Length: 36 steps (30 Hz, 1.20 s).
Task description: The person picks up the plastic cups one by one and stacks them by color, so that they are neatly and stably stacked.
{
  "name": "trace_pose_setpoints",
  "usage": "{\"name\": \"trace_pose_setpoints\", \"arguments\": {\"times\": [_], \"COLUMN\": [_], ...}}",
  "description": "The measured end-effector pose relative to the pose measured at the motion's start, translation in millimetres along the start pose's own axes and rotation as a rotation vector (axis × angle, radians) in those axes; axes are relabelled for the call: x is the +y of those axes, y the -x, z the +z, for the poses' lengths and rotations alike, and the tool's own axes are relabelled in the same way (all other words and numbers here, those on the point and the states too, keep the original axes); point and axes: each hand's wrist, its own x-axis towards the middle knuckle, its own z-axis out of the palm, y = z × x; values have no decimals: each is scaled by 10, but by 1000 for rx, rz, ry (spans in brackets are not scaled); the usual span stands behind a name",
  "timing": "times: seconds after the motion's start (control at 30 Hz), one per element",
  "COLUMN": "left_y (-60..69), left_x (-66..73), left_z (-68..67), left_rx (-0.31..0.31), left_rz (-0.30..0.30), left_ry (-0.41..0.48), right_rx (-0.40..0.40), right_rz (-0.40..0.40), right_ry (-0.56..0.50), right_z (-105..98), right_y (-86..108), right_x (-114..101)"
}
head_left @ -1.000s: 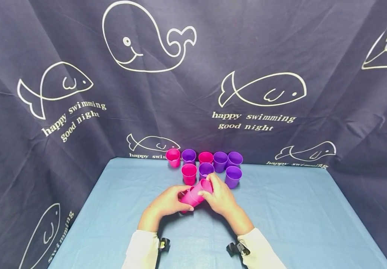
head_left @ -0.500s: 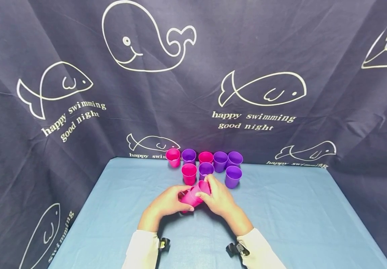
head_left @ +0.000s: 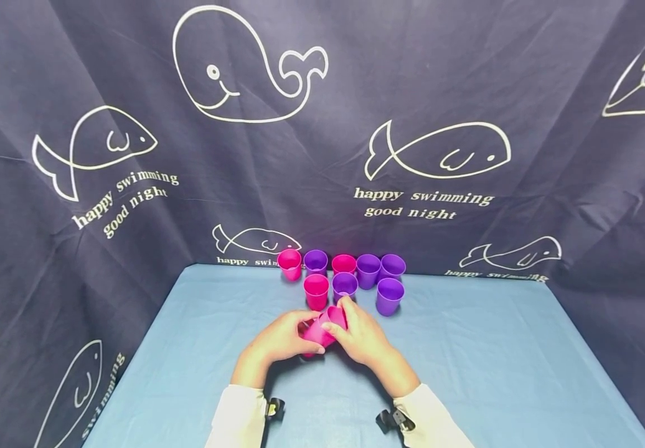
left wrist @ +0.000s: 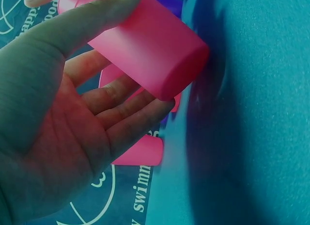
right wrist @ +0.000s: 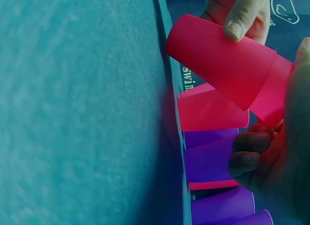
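Observation:
In the head view my left hand [head_left: 277, 338] grips a pink cup [head_left: 315, 334] that tilts up to the right. My right hand [head_left: 366, 336] pinches a second pink cup [head_left: 336, 317], pushed partly into the first one's mouth. From the right wrist, the outer cup [right wrist: 220, 60] covers much of the inner cup [right wrist: 272, 96]. The left wrist view has the outer cup's base [left wrist: 186, 67] held off the table, my thumb on its side and the fingers behind.
Behind the hands several upright cups stand in two rows, among them a pink cup [head_left: 316, 294] and purple cups [head_left: 390, 297] [head_left: 368, 272]. A blue cloth covers the table [head_left: 468, 361]. A dark curtain [head_left: 328, 174] with fish drawings hangs along the back edge.
My right hand has moved down and left, sliding the inner pink cup deeper into the outer one. The left hand stays nearly in place. The standing cups have not moved.

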Motion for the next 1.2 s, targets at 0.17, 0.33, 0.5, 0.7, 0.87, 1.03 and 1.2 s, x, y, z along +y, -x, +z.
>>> {"name": "trace_pose_setpoints", "arguments": {"times": [0.17, 0.33, 0.5, 0.7, 0.87, 1.03, 1.2], "left_y": [-3, -17, -32, -18, -16, -2, 21], "left_x": [8, 14, 15, 1, -15, -19, -12], "left_z": [-8, -10, 2, 16, 2, -37, -67], "left_rx": [-2, 1, 10, 14, 28, 46, 46], "left_rz": [4, 13, 34, 41, 44, 28, -2], "left_ry": [10, 19, 5, -13, -33, -63, -43], "right_rx": [-10, -18, -29, -32, -29, -6, 63], "right_rz": [13, 21, 35, 45, 36, -27, -120], "right_ry": [7, -2, -3, -3, -8, -20, -56], "right_z": [-7, -4, 3, 24, 27, 28, 49], "right_y": [-2, -10, -6, 18, 21, 29, 24], "right_x": [-23, -35, -39, -57, -77, -75, -48]}}
